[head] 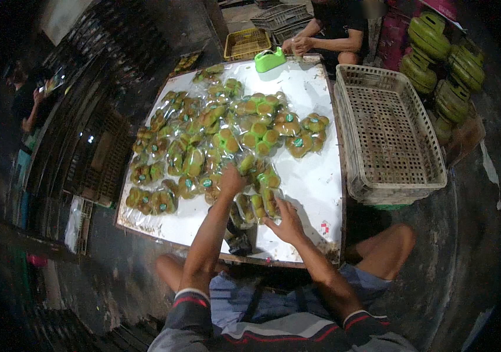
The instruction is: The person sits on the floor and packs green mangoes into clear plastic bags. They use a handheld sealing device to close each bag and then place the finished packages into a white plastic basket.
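Many clear plastic packs of green and brown buns (228,141) lie crowded over a white tabletop (307,189). Near the table's middle, my left hand (232,179) is on the packs with its fingers bunched; whether it grips one is not plain. My right hand (286,220) rests with spread fingers against the right side of a bun pack (257,207) close to the near edge. A black object (238,242), its kind unclear, lies below that pack, between my forearms. A green tape dispenser (269,60) stands at the far edge.
Stacked plastic crates (391,185) stand against the table's right side, with green gas cylinders (452,101) behind. A yellow crate (247,44) lies beyond the far edge. One person (338,44) sits at the far right corner; another (28,97) is at the far left.
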### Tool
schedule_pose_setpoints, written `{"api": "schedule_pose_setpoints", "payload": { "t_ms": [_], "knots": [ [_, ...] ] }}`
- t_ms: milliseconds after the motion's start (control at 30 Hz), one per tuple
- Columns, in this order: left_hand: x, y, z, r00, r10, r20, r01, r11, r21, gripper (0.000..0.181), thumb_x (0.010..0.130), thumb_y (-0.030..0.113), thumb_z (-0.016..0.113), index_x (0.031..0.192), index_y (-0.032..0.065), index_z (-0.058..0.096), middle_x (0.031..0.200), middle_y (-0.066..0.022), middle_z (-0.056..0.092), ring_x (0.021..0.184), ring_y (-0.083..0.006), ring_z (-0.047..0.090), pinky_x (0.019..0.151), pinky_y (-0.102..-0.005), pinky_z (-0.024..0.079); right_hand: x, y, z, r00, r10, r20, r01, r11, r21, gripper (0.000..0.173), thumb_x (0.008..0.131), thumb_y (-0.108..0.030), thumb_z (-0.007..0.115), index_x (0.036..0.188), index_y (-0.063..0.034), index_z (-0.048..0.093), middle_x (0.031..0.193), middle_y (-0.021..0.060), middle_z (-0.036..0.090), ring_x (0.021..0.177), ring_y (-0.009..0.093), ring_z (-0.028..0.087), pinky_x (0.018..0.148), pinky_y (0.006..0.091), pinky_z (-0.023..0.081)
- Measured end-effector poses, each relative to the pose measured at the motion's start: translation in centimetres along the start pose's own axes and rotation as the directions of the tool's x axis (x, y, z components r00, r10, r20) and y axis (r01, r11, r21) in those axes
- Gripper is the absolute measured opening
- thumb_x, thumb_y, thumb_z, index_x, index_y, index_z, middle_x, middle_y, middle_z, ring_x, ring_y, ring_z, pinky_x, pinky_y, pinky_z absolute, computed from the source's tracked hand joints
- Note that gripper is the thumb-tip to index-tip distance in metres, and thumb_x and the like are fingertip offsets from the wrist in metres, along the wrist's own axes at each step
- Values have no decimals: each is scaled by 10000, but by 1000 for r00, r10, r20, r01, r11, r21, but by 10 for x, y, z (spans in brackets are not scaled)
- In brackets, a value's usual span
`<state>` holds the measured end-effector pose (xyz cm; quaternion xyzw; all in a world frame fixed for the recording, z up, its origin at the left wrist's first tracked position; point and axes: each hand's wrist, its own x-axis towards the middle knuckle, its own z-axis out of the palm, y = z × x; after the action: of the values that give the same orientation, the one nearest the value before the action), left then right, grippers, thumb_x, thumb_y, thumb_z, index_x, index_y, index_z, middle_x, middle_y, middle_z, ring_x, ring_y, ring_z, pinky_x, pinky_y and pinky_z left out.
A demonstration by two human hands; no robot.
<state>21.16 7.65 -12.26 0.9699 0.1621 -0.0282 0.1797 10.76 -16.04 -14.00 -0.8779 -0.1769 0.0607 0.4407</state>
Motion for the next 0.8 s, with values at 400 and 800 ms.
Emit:
{"api": "schedule_pose_setpoints", "payload": {
  "t_ms": [400, 800],
  "knots": [
    [-217, 60, -132, 828, 192, -527, -487, 712, -506, 880, 682, 227, 867, 1404, 16, 410, 1487, -183, 362, 1371, -284, 355, 1137, -413, 280, -20, -76, -48, 1000, -10, 20, -4, 782, 623, 662, 713, -250, 870, 1236, -10, 541, 1135, 131, 640, 1000, 245, 638, 878, 382, 508],
    [-273, 3, -96, 798, 437, 415, 458, 8, -889, 484, 966, 429, 590, 1164, -12, 610, 1014, -49, 654, 937, -114, 585, 836, -284, 487, -57, -124, -84, 960, -220, 175, 29, 696, 718, 341, 827, -269, 769, 724, 17, 615, 624, 84, 576, 575, 141, 577, 526, 324, 427]
  ]
}}
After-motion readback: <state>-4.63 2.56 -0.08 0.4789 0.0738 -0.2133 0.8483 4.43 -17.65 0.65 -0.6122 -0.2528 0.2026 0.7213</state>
